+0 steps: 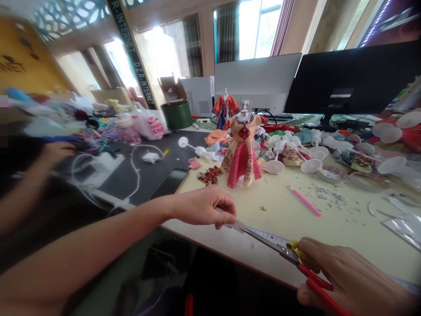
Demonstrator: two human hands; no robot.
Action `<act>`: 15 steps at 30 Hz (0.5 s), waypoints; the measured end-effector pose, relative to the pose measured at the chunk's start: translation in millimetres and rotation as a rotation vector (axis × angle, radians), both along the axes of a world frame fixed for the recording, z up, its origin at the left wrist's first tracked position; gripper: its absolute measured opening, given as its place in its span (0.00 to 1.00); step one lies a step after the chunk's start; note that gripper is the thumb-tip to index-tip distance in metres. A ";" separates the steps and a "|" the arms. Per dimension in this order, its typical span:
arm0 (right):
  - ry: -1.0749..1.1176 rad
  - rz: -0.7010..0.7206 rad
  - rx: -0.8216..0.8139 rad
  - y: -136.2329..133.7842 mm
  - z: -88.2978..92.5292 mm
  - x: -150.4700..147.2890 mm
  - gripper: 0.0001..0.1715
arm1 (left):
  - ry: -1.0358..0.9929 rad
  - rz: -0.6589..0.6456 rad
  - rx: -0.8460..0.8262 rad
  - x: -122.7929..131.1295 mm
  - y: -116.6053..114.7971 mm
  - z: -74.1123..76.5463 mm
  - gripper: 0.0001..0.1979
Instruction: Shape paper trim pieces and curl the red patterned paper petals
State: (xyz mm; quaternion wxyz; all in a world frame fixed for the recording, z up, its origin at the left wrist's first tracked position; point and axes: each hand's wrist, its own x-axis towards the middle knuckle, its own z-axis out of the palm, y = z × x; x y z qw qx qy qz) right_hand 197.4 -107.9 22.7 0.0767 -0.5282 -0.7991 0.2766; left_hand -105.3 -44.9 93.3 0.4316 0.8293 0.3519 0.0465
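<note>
My left hand (208, 205), with thumb and fingers pinched together, holds a thin whitish strip (237, 225) over the front edge of the table. The red-handled scissors (305, 270) are in my right hand (348, 272), blades pointing left, their tips at the strip. Something yellow (292, 245) sits by the scissors' pivot, against my right fingers; its kind is unclear. A ruler (269, 235) lies just behind the blades. Beyond my left hand stands a small doll dress (243, 153) in cream and red on a white mannequin form. A patterned bow-like cloth piece (210, 174) lies beside it.
Loose white stands (311, 165) and fabric pieces crowd the back right. A pink stick (306, 202) lies near scattered small silvery bits (329, 195). A phone (171, 182) rests on the dark desk, near a white cable (133, 175). A co-worker's hand (57, 153) shows at left.
</note>
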 end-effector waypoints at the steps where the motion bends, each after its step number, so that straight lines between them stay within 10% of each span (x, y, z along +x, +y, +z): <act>1: 0.008 0.000 0.005 0.5 -0.4 0.0 0.15 | 0.002 0.002 0.002 -0.1 -0.3 -0.3 0.08; 15: -0.082 -0.003 0.076 0.7 -3.3 1.1 0.12 | -0.005 0.017 0.016 -0.3 -4.9 -1.0 0.07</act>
